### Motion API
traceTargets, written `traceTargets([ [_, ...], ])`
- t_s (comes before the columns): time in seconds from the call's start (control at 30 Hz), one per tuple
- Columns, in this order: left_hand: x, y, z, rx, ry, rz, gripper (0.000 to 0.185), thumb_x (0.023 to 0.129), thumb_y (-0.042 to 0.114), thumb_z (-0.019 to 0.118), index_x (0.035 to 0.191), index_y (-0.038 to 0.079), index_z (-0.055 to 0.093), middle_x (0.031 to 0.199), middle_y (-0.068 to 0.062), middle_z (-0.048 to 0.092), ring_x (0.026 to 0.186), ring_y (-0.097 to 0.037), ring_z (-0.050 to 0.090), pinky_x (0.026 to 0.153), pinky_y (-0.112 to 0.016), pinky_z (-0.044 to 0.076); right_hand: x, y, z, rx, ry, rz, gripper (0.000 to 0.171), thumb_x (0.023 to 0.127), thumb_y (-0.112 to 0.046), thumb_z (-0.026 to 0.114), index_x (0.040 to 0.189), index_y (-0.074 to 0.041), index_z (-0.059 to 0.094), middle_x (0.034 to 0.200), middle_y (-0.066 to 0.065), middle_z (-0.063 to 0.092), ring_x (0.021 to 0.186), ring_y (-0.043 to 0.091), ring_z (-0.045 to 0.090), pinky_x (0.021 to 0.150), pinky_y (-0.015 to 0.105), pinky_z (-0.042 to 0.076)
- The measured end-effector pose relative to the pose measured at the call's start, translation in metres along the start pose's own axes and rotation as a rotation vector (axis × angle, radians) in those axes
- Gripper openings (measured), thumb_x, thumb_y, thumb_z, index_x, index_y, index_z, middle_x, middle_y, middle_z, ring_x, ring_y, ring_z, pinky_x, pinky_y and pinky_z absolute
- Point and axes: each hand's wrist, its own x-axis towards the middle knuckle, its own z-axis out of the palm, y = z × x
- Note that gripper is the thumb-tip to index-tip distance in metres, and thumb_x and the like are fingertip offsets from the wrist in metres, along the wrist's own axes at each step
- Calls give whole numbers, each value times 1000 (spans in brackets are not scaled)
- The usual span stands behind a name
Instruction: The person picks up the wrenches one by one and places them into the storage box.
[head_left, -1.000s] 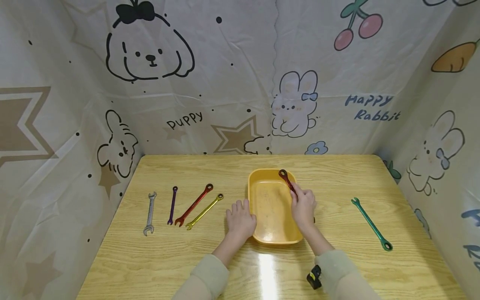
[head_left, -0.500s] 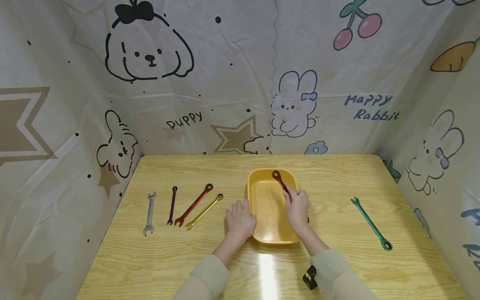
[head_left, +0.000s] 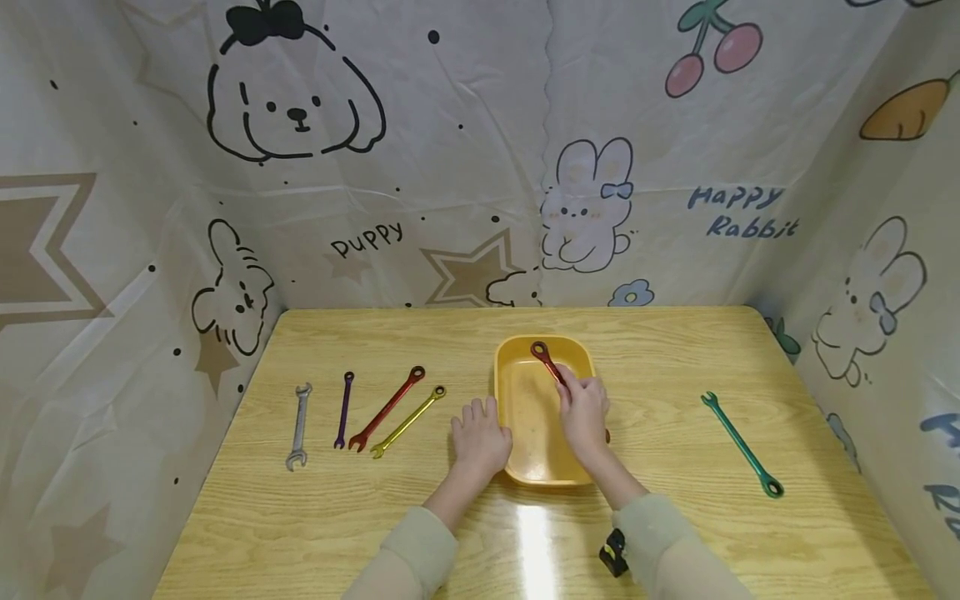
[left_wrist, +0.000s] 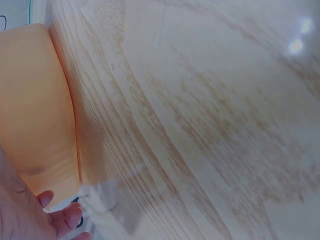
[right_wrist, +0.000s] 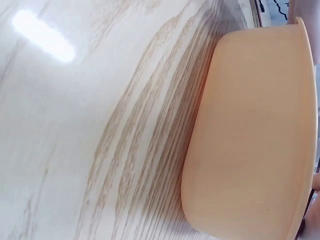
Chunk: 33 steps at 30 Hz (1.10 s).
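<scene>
Head view: right hand [head_left: 583, 414] is pinching a dark red wrench [head_left: 546, 362] over the yellow tray [head_left: 504, 392], ring end pointing at the far rim. Left hand [head_left: 480, 437] lies flat on the bench [head_left: 660, 533], fingers relaxed, touching the tray's left wall. Silver [head_left: 298, 425], purple [head_left: 343, 409], red [head_left: 387, 408] and gold [head_left: 408, 422] wrenches lie in a row off to the left; a green one [head_left: 742, 446] sits well apart on the right.

Left wrist view: tray wall [left_wrist: 35, 110] right beside the fingertips [left_wrist: 67, 217].

Right wrist view: just the tray's outer wall [right_wrist: 250, 135] and wood grain, hand barely shows.

Bright even light; glare on table [head_left: 534, 533]
</scene>
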Motion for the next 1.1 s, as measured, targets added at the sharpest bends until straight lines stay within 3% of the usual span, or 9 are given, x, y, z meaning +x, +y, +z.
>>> traceTargets([
  [0.27, 1, 0, 0, 2, 11, -7, 33, 86, 28, 48, 111, 7, 40, 96, -11, 43, 87, -26, 41, 75, -43, 35, -4, -4, 8, -15, 18, -55, 26, 79, -5, 66, 105, -7, 67, 74, 18, 51, 69, 35, 49, 61, 47, 34],
  [1.1, 1, 1, 1, 16, 23, -18, 34, 86, 29, 49, 111, 7, 43, 94, -11, 44, 87, -27, 43, 73, -42, 36, -19, -2, 24, -81, -81, 10, 23, 82, -8, 64, 105, -10, 67, 75, 15, 50, 69, 32, 48, 60, 42, 32],
])
